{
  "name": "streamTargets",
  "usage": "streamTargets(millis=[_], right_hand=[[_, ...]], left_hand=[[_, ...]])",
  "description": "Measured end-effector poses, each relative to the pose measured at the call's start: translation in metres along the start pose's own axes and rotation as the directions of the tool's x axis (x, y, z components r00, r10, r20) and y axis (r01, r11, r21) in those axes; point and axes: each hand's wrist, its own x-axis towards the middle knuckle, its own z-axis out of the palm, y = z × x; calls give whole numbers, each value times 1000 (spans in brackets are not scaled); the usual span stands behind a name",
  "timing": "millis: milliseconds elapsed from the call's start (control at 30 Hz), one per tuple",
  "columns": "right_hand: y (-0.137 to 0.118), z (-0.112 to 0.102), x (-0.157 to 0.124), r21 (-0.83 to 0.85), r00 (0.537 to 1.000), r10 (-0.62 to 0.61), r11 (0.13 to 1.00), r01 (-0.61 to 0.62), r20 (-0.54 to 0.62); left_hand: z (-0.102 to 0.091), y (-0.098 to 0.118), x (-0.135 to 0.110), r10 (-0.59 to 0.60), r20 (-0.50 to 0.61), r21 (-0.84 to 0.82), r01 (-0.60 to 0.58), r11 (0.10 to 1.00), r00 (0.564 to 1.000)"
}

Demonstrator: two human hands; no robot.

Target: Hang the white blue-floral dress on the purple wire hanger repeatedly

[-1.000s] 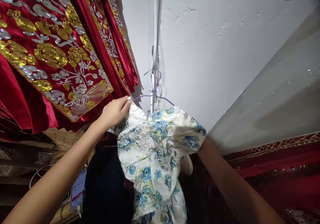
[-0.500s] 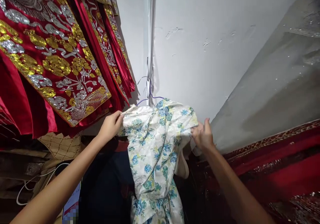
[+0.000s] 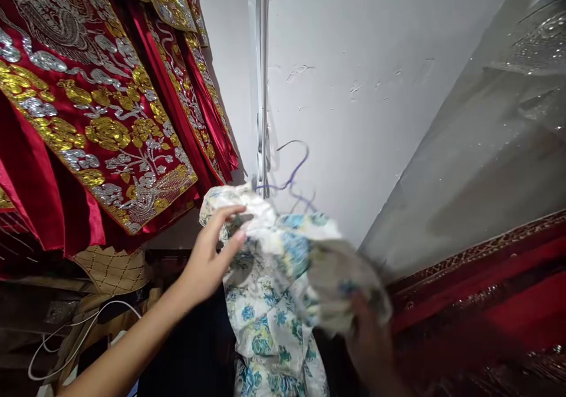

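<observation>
A white dress with blue and green flowers hangs rumpled in front of me, its lower end running out of view. My left hand is at the dress's left shoulder, thumb and fingers apart with a gap between them. Low on the right, my right hand is blurred by motion; it grips the edge of the dress, whose right side is drawn out towards it. Above the neckline shows a thin purple hanger, tilted, its hook turned away from the rail and its lower part blurred or hidden by cloth.
A metal rail runs down the white wall. Red garments with gold and silver embroidery hang at left. Clear plastic sheeting and red fabric are at right. A white cable loops at lower left.
My left hand has moved right and its fingers have come apart from the shoulder. My right hand has dropped, pulling the dress's right side down. The hanger has shifted and tilted.
</observation>
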Motion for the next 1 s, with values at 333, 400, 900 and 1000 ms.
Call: streamTargets(millis=[333, 400, 900, 1000], right_hand=[[-28, 35, 7, -323, 923, -147, 907, 269, 356], [-37, 22, 25, -428, 964, -215, 865, 261, 153], [-76, -30, 83, -77, 870, 59, 997, -25, 489], [-73, -26, 74, -64, 773, 108, 994, -87, 625]], left_hand=[[-49, 34, -109, -327, 492, 131, 303, 944, 807], [-76, 33, -108, -275, 423, 227, 193, 955, 863], [-88, -11, -68, -219, 361, 263, 126, 957, 907], [-83, -35, -54, -164, 345, 291, 61, 955, 924]])
